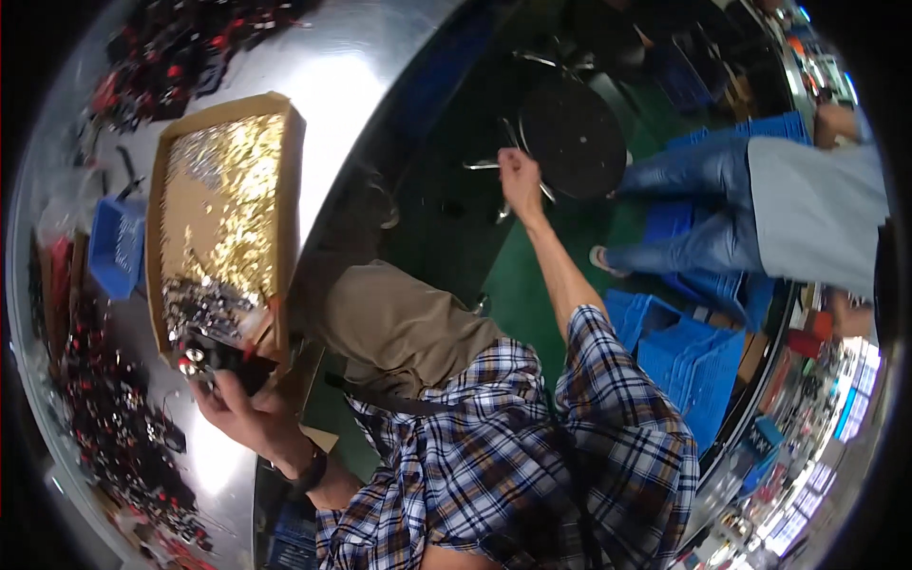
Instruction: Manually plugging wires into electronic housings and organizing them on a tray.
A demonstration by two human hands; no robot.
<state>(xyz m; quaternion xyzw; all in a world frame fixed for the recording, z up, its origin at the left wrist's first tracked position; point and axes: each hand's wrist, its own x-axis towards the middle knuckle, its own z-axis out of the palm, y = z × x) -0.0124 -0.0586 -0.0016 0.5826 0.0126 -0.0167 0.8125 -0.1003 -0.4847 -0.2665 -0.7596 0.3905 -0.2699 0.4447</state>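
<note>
My left hand, a dark band at its wrist, grips a small black part with round shiny metal pieces over the near end of a cardboard tray. Loose gold and silver metal pieces lie spread in that tray, with darker ones at its near end. Out to the right, my right hand is raised over the floor beside a round black stool. Its fingers are curled closed, and whatever they may hold is too small to make out.
Piles of black and red parts cover the left of the metal table. A blue bin stands beside the tray. At right, a person in jeans stands near stacked blue crates.
</note>
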